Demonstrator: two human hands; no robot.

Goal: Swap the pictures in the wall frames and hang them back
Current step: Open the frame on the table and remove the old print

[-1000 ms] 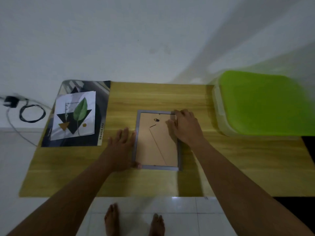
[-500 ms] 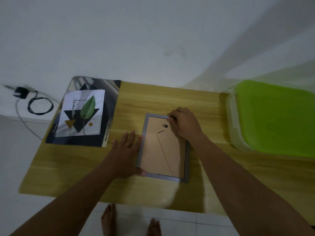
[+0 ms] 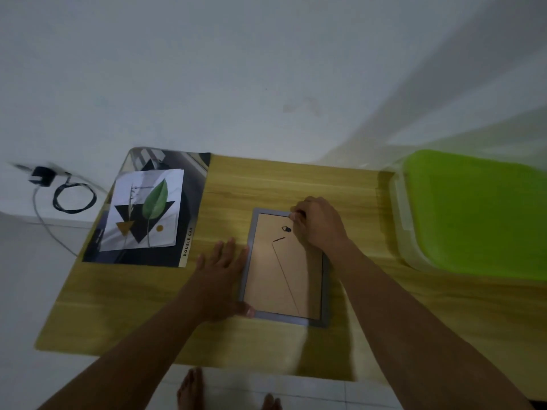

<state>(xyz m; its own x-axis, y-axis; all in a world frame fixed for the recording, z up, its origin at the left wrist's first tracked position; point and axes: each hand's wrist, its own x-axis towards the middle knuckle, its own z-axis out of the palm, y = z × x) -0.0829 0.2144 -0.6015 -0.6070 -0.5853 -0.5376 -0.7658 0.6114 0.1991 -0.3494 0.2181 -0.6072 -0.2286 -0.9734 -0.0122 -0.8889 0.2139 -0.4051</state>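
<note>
Fingers [image 3: 297, 216] of the right hand [image 3: 321, 229] have crept from the right rail of the picture frame [image 3: 284, 270] up to its top rail, near the right corner. They are curled there over something small and dark; I cannot tell whether they actually pinch it. The left hand [image 3: 220, 279] has stayed put, its fingers straight and spread on the counter [image 3: 266, 182] against the frame's left rail, thumb at the lower left corner. The frame lies face down, its brown backing board and hanger hook [image 3: 286, 229] up. The shift suggests the backing catches are being worked round one by one. The leaf print [image 3: 146, 210] waits well to the left on a dark poster [image 3: 194, 199].
</note>
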